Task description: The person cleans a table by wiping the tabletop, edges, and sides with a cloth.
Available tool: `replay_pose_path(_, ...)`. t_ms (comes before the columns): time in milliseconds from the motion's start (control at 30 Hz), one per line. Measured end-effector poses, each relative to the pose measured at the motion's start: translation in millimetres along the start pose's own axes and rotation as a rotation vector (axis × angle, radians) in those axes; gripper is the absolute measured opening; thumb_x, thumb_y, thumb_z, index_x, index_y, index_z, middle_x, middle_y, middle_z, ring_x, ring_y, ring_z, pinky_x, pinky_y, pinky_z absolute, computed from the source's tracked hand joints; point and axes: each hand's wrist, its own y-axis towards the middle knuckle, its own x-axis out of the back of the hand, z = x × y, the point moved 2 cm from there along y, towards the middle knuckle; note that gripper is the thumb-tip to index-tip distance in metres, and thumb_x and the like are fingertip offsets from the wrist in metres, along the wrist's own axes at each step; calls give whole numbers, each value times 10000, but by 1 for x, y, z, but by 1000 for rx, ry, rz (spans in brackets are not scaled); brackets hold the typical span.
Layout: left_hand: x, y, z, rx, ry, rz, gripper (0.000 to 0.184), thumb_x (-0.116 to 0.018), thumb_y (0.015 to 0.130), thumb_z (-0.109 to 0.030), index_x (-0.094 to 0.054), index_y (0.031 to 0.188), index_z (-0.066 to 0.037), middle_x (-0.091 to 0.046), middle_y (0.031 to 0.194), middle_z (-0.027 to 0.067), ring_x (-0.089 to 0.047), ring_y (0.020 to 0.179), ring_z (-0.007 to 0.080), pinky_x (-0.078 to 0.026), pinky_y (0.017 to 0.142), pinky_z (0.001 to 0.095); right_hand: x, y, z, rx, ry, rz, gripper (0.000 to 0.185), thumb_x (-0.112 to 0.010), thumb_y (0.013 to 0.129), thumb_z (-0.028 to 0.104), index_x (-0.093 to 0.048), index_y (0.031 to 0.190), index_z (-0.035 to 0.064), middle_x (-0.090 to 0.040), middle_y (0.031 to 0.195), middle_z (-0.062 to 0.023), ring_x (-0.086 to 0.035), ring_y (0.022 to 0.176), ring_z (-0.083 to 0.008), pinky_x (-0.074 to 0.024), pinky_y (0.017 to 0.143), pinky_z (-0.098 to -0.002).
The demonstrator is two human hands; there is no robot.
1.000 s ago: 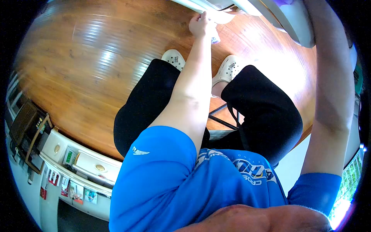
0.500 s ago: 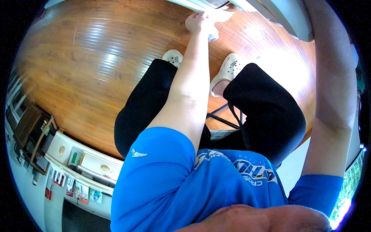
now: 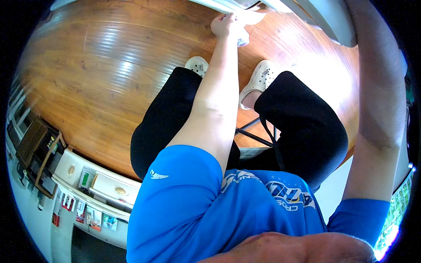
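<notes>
My left hand (image 3: 224, 25) is at the top centre, beside the lower edge of a white piece of furniture (image 3: 212, 5). Its fingers are curled round something small and whitish (image 3: 242, 38), a crumpled, pale thing that shows past the wrist and is too small to name. My right arm reaches up along the right side, past the rounded white edge (image 3: 340, 30) of the furniture. The right hand lies beyond the top of the view.
Wooden floor (image 3: 109, 65) spreads below. My feet in white clogs (image 3: 259, 81) stand under my knees, with dark crossed bars (image 3: 252, 133) between them. At the lower left are a white cabinet with drawers (image 3: 116, 188) and a brown wooden chair-like frame (image 3: 39, 153).
My left hand has shifted slightly left since the first frame, then stayed nearly still. The view has moved a little, and the right arm sits slightly further right.
</notes>
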Motion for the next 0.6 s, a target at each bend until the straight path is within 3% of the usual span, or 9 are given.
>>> replay_pose_path(100, -10, -9, 0, 50, -60, 3, 364, -412, 867, -157, -486, 1180, 12, -451, 1122, 212, -425, 1097, 258, -408, 865, 368, 1, 1, 3, -1, 4, -4, 604, -595, 776, 471, -626, 1019, -80, -648, 960, -264, -641, 907, -337, -487, 853, -402)
replay_pose_path(167, -46, -66, 21, -11, -764, -134, 418, -418, 864, -154, -434, 1251, 4, -432, 1157, 235, -404, 1139, 245, -389, 896, 363, 1, 2, 2, 1, -6, -4, 606, -595, 776, 475, -627, 1021, -79, -649, 961, -263, -641, 908, -337, -486, 855, -401)
replay_pose_path(200, -54, -85, 30, -9, -764, -138, 418, -418, 864, -154, -434, 1251, 4, -432, 1157, 235, -404, 1139, 245, -389, 896, 363, 1, 3, 4, -3, -3, -3, 607, -595, 777, 476, -627, 1021, -79, -649, 961, -263, -641, 909, -336, -486, 856, -401)
replay_pose_path(267, -67, -113, 33, -343, 981, -163, 382, -476, 868, -120, -463, 1229, 5, -503, 1118, 245, -511, 1056, 247, -453, 819, 355, 1, 2, 4, -5, 5, 1, 610, -594, 777, 479, -628, 1022, -78, -649, 962, -262, -641, 910, -336, -486, 857, -401)
replay_pose_path(300, -59, -96, 26, -344, 981, -163, 382, -476, 868, -120, -463, 1229, 5, -503, 1118, 245, -511, 1056, 247, -453, 819, 355, 1, 2, 4, -6, 5, 0, 611, -594, 777, 481, -628, 1023, -78, -650, 963, -261, -641, 911, -335, -486, 858, -401)
replay_pose_path(367, -48, -62, 19, -41, -368, -155, 293, -541, 862, -64, -533, 1134, 45, -599, 994, 209, -619, 841, 229, -497, 651, 336, 0, 3, 4, -3, 7, -1, 614, -593, 777, 484, -628, 1024, -77, -650, 964, -260, -641, 912, -335, -486, 859, -400)
replay_pose_path(400, -47, -61, 21, -42, -367, -152, 293, -541, 862, -64, -533, 1134, 45, -599, 994, 209, -619, 841, 229, -497, 651, 336, 0, 3, 3, -6, 7, -2, 615, -593, 777, 486, -629, 1025, -76, -650, 965, -260, -641, 913, -334, -486, 860, -400)
replay_pose_path(467, -67, -98, 26, -510, 1078, -268, 205, -573, 836, 4, -568, 1031, 68, -618, 915, 189, -631, 695, 218, -486, 541, 303, 1, 2, 3, -6, 8, 0, 617, -593, 778, 489, -629, 1026, -75, -651, 966, -259, -641, 914, -334, -486, 861, -400)
replay_pose_path(600, -55, -86, 16, -355, 656, -214, 177, -556, 828, 23, -545, 993, 86, -587, 948, 202, -612, 721, 230, -488, 556, 304, 0, 2, 3, -11, 7, 2, 622, -592, 778, 495, -630, 1028, -74, -652, 968, -257, -641, 917, -333, -486, 864, -399)
